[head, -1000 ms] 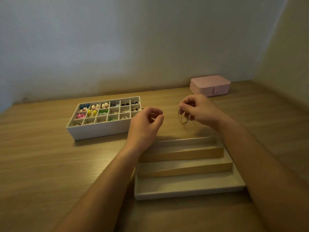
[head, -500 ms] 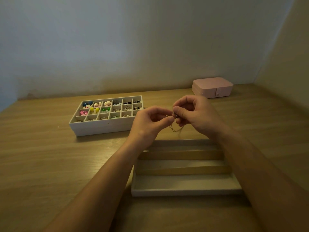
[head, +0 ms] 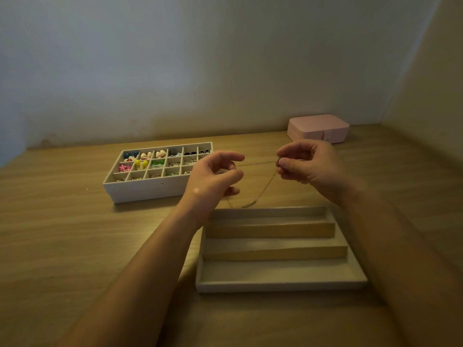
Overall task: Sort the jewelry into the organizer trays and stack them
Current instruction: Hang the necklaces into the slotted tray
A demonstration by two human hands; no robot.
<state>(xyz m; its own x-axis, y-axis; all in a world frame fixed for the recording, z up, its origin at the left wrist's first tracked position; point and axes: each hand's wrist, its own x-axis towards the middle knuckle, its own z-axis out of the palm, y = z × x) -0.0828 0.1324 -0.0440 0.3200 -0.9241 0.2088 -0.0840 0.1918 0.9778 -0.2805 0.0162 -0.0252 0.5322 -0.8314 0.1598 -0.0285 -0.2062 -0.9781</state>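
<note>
A thin gold necklace chain (head: 258, 164) is stretched between my two hands above the wooden table. My right hand (head: 310, 166) pinches one end with a small pendant or clasp between thumb and fingertips. My left hand (head: 213, 179) pinches the other part of the chain, and a loop of it hangs down to about the far rim of the grey tray. That long-slot organizer tray (head: 280, 284) lies in front of me with three long compartments, nothing in them. A white grid tray (head: 150, 190) with small colourful earrings in its cells stands to the left.
A shut pink jewelry box (head: 318, 128) sits at the back right near the wall corner. Walls close off the table at the back and on the right. Bare wooden tabletop (head: 62, 246) spreads to the left and front.
My hands, close together half a second ago, have moved apart and drawn the chain out into a line. One second ago only my right hand held the bunched chain.
</note>
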